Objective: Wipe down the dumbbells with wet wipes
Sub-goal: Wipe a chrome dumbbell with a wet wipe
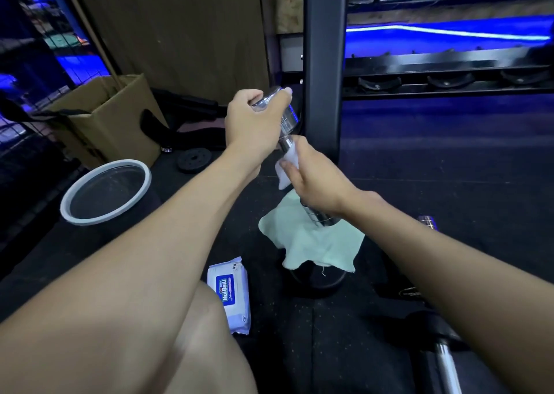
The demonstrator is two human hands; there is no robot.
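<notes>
Gym floor, dim w/ blue LEDs. Left hand (254, 117) grips chrome dumbbell (287, 123) top end to steady it upright on green cloth (314, 240); right hand (311, 174) fingers wrap wet wipe (284, 168) round handle, prob. mid-scrub.

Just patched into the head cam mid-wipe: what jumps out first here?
Centre frame, the left hand grips the top end of a chrome dumbbell while the right hand wraps a white wet wipe round its handle. Below lies a pale green cloth, with the wipes pack on the floor beside it.
</notes>
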